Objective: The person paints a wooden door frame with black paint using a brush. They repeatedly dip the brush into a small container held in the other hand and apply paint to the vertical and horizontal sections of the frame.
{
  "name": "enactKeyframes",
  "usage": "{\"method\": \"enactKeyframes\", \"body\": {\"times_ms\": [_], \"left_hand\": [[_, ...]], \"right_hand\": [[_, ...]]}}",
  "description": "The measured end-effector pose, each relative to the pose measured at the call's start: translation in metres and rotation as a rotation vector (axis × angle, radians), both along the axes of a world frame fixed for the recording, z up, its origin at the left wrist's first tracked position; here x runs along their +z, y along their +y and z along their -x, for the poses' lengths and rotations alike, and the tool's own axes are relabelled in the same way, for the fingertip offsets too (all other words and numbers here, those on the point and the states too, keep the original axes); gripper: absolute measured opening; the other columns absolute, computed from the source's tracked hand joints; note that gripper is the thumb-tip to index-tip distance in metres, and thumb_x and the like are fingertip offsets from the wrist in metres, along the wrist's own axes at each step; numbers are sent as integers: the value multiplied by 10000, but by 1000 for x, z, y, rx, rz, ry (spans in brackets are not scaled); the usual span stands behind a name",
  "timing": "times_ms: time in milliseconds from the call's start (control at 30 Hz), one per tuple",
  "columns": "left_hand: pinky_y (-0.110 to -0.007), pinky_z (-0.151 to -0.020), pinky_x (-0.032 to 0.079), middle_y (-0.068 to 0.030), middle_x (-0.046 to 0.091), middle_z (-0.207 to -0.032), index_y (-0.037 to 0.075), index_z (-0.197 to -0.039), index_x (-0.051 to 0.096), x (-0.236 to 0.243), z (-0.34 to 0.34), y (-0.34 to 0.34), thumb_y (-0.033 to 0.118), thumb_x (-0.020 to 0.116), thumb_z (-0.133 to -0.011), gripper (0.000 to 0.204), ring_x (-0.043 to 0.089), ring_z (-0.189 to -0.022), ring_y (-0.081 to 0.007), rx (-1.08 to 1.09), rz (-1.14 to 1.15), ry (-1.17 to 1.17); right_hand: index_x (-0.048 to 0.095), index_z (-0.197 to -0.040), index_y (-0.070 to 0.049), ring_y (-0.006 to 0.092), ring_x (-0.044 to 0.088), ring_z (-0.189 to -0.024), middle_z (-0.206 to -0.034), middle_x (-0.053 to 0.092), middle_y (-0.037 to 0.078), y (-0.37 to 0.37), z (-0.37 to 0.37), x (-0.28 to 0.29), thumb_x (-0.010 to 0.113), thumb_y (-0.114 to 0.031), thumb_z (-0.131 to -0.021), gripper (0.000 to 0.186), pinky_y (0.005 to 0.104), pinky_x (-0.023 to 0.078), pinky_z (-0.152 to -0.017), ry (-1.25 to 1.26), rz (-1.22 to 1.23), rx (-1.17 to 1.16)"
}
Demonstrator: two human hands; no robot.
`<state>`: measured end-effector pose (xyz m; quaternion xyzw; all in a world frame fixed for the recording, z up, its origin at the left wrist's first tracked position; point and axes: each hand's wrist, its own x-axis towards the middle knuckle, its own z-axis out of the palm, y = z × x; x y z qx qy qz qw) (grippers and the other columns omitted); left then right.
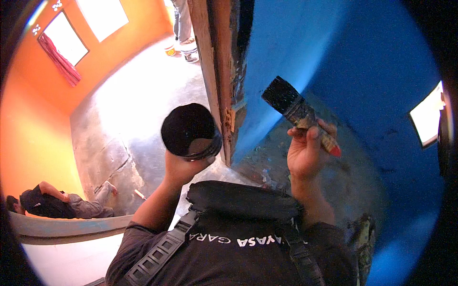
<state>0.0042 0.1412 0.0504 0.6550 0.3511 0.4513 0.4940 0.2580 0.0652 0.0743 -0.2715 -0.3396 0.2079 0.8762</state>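
Left of the rough, worn wooden post (217,71), the left hand (185,169) grips one round, smooth dark container (213,148), its fingers mostly hidden beneath. Right of the post, the right hand (305,153) closes thumb and fingers on one flat, paint-crusted brush (300,113), its stiff black bristles angled up toward the post. Beyond the post's left side stand two buckets (190,53) and two bright rectangular windows (67,38).

Rough, paint-crusted brush (299,113) — glossy black cup (191,131), coarse wooden post (219,57) — soft sheen on blue wall (286,33).
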Motion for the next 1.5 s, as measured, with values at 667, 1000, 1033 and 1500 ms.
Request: {"method": "enactKeyframes", "body": {"times_ms": [667, 1000, 1033, 1500], "left_hand": [[-471, -1089, 420, -199, 430, -1455, 47, -1467, 281, 56, -66, 29, 332, 869, -732, 983, 461, -1329, -351, 213, -77, -229], [-473, -1085, 430, -227, 444, -1411, 51, -1467, 251, 58, -52, 11, 458, 904, -655, 1119, 477, -1321, -353, 241, -37, -292], [-473, -1084, 432, -230, 445, -1406, 51, -1469, 245, 58, -46, 7, 466, 904, -653, 1128, 482, -1316, -352, 256, -51, -273], [-523, -1073, 453, -230, 387, -1472, 174, -1501, 302, 47, -6, -5, 321, 818, -794, 888, 426, -1346, -427, 130, -183, -195]], "right_hand": [[556, -1103, -85, 225, 661, -706, -890, 661, 155, 165, -82, 32, 751, -8, -804, 364, 334, 554, -630, -727, -255, -299], [556, -1093, -81, 222, 660, -713, -899, 657, 155, 119, -57, -9, 751, -11, -805, 355, 327, 550, -627, -863, -123, -209], [556, -1092, -81, 221, 659, -714, -900, 657, 155, 109, -52, -8, 751, -11, -805, 354, 327, 550, -627, -882, -122, -210], [556, -1078, -76, 217, 657, -723, -913, 652, 156, 116, -23, 37, 752, -15, -807, 340, 318, 544, -623, -877, -194, -283]]}}
